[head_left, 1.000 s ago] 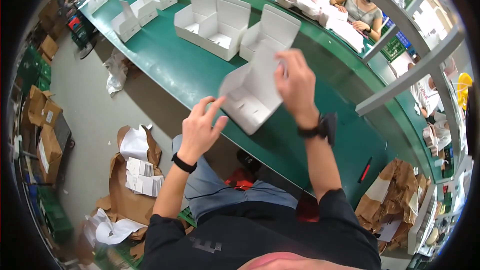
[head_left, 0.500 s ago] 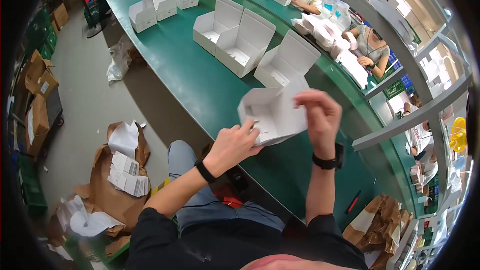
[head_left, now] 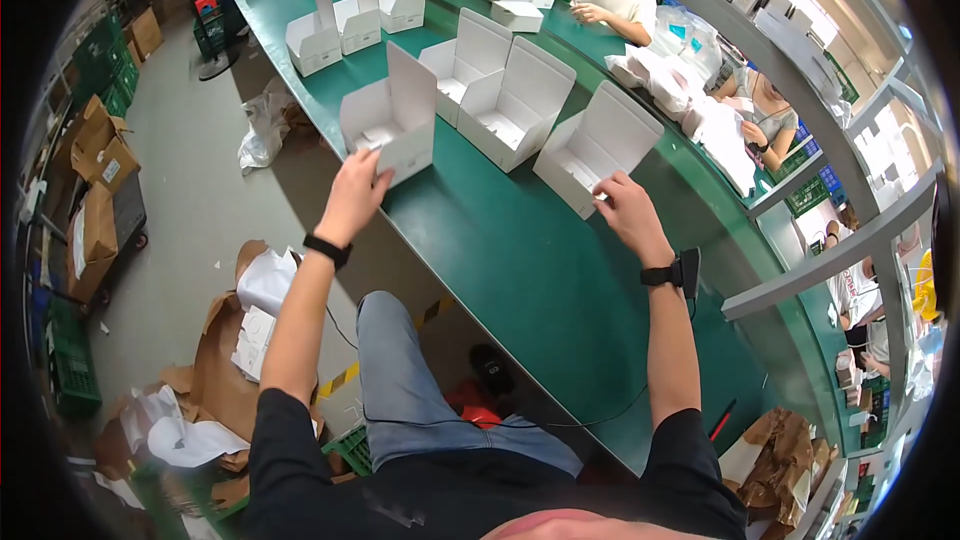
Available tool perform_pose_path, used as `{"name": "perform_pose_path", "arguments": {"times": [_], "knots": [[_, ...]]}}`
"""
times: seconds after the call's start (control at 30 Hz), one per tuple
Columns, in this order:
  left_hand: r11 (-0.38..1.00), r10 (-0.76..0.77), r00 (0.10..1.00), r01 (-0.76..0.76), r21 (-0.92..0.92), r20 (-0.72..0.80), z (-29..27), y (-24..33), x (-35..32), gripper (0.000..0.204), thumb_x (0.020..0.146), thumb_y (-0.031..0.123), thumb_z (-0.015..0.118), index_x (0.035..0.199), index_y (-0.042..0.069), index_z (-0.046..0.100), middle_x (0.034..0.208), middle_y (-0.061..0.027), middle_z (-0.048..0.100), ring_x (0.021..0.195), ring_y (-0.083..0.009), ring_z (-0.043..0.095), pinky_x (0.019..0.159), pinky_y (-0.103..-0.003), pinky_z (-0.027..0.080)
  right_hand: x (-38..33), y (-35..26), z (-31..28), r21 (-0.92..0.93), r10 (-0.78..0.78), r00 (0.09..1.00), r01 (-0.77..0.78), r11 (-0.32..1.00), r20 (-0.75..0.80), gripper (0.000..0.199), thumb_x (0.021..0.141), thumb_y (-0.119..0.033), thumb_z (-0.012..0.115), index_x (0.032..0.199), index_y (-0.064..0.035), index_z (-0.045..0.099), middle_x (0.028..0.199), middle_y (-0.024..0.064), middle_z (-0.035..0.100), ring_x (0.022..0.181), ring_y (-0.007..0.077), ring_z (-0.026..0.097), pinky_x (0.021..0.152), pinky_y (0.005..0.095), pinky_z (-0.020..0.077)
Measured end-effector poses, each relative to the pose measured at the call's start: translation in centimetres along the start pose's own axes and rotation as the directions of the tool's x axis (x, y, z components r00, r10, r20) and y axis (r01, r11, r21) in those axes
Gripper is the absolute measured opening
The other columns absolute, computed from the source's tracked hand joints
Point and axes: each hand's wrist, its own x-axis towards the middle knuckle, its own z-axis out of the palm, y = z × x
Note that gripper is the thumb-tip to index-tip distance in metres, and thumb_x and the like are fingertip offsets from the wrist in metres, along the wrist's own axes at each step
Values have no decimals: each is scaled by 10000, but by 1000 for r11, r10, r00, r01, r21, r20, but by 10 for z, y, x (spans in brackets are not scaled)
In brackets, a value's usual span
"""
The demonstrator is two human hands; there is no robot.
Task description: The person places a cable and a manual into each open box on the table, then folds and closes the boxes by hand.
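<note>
My left hand (head_left: 350,198) grips the near wall of an open white carton (head_left: 411,152) by the table's left edge, its lid standing up. On the right, my right hand (head_left: 634,218) has its fingers bent over the near corner of another open white carton (head_left: 618,118). Between these two, a pair of open cartons stands side by side, the nearer one a white carton (head_left: 535,80) with a raised lid. Small white flaps or pieces show inside the cartons; what they are is too small to tell.
The green worktable (head_left: 480,230) runs away to the upper left, with more open cartons (head_left: 358,22) along it. A red pen (head_left: 722,420) and crumpled brown paper (head_left: 785,455) lie at the lower right. A grey metal frame (head_left: 800,260) rises at right; co-workers sit across.
The carton between my hands has moved left and away to the table's left edge, with my left hand on it. My right hand has shifted to the rightmost carton. The view has turned slightly.
</note>
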Motion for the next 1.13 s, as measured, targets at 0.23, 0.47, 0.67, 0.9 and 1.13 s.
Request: {"name": "perform_pose_path", "arguments": {"times": [0.23, 0.47, 0.67, 0.9, 1.13], "knots": [[996, 91, 996, -91, -4, 7, 37, -65, 66, 318, 981, 182, 691, 1251, 21, 645, 1154, -180, 629, 958, -361, 627, 873, -435, 527, -59, -64, -10, 9, 70, 995, -70, 997, 64, 82, 869, -54, 748, 893, 1, 692, 906, 145, 602, 780, 318, 646, 701, 406, 531], [888, -207, 971, 135, -440, -119, 51, -35, 49, 391, 1029, 239, 651, 1381, 71, 618, 1485, -132, 454, 901, -222, 639, 882, -341, 541, -20, -166, 48, -86, -208, 965, 224, 971, 162, 122, 905, -66, 720, 972, -20, 628, 964, 141, 588, 823, 350, 657, 715, 430, 567], [852, -198, 975, 122, -508, -98, 45, -33, 47, 482, 997, 315, 691, 1419, 96, 611, 1559, -131, 383, 919, -229, 638, 868, -343, 546, 44, -184, 74, 123, -199, 976, 208, 970, -85, 403, 911, -31, 687, 1293, -3, 560, 1280, 203, 543, 852, 328, 663, 727, 412, 571], [965, -155, 974, 113, -235, -167, 63, -47, 84, 468, 903, 349, 760, 1274, 71, 693, 1315, -150, 656, 1027, -340, 688, 866, -414, 554, 50, -80, 150, 489, 483, 822, -302, 818, -301, 740, 892, -99, 689, 1545, 20, 362, 1517, 239, 455, 1266, 330, 619, 1014, 391, 532], [981, -188, 982, 188, -44, 10, 59, -108, 152, 376, 892, 321, 746, 1163, 60, 735, 1111, -193, 729, 1038, -407, 687, 889, -465, 544, 162, -49, 186, 330, 397, 915, -353, 875, -73, 990, 870, -208, 738, 1644, 20, 164, 1654, 281, 322, 1522, 437, 340, 1258, 485, 296]]}}
